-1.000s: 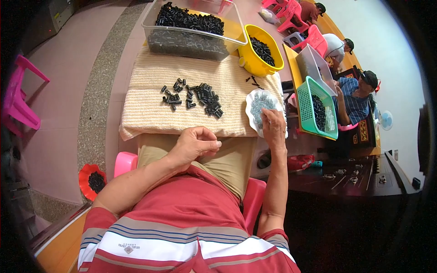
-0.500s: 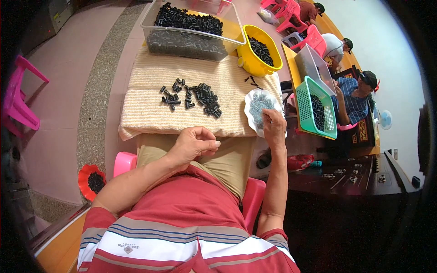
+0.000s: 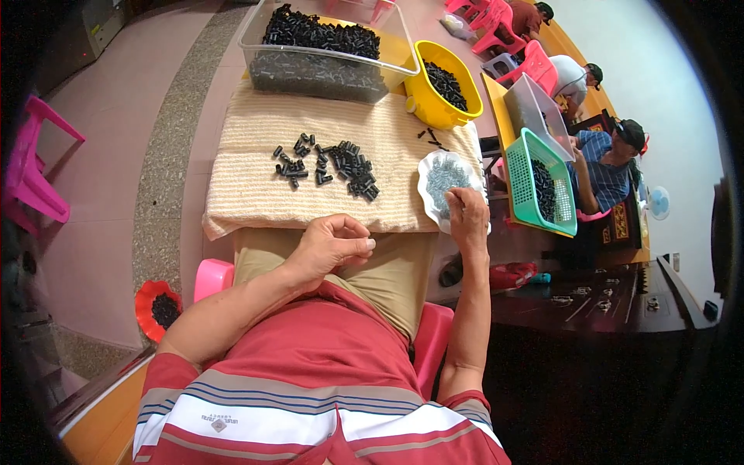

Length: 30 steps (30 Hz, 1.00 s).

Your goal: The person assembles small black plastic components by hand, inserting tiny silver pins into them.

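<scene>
My left hand [image 3: 335,248] is held over my lap at the towel's near edge, with thumb and fingertips pressed together. Whatever lies between them is hidden or too small to name. At the near right side of the white scalloped dish [image 3: 425,195], my right hand [image 3: 470,221] has its fingers pinched together. Many small, shiny grey pieces [image 3: 445,175] fill that dish; I cannot tell whether one is in my fingers. Ahead of my left hand, a loose pile of short black tubular parts [image 3: 353,169] lies on the cream striped towel [image 3: 252,198].
Behind the pile stand a clear bin [image 3: 310,84] of black parts and a yellow tub [image 3: 428,113]. A few thin dark pieces [image 3: 435,141] lie by the dish. At right, a co-worker [image 3: 608,167] sits near a green basket [image 3: 570,222]. A red bowl [image 3: 144,316] is low left.
My right hand has shifted very slightly at the dish, its fingers still pinched. My left hand and the black pile look the same.
</scene>
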### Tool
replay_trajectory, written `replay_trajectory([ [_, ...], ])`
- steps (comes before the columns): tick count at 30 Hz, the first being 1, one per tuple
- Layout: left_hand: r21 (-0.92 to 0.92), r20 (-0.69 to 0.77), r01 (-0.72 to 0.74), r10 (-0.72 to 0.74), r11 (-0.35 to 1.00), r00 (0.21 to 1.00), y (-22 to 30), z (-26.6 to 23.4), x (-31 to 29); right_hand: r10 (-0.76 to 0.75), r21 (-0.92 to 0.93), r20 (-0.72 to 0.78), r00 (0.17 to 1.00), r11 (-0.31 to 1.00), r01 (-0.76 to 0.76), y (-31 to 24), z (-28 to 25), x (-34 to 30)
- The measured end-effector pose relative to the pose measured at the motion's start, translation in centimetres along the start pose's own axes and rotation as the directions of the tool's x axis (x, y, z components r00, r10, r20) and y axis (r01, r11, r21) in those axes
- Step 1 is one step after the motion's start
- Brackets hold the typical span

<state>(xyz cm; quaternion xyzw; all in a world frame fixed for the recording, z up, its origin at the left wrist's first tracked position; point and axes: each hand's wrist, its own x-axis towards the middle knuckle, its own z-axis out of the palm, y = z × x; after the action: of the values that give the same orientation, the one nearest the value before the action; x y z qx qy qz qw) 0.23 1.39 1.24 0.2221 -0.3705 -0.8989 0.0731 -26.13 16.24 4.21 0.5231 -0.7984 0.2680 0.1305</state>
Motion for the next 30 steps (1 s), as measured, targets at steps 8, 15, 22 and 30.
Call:
replay_trajectory([
  [8,-0.03,0.03,-0.008,0.009,1.0,1.0,-0.4,0.0,0.0,0.07,0.073,-0.025,0.997,0.995,-0.068,-0.6,0.0,-0.5],
  [15,-0.044,0.067,0.016,-0.013,0.999,0.998,-0.1,0.2,-0.3,0.15,0.548,0.068,0.986,0.82,-0.162,-4.9,0.3,-1.8],
  [22,-0.126,0.132,0.048,-0.031,0.991,0.991,-0.1,-0.2,0.0,0.075,0.714,0.151,0.986,0.682,-0.161,-9.2,0.5,-3.4],
  [30,-0.186,0.134,0.052,-0.027,0.981,0.991,0.4,0.0,-0.2,-0.055,0.671,0.166,0.985,0.738,-0.072,-11.1,0.6,-3.6],
])
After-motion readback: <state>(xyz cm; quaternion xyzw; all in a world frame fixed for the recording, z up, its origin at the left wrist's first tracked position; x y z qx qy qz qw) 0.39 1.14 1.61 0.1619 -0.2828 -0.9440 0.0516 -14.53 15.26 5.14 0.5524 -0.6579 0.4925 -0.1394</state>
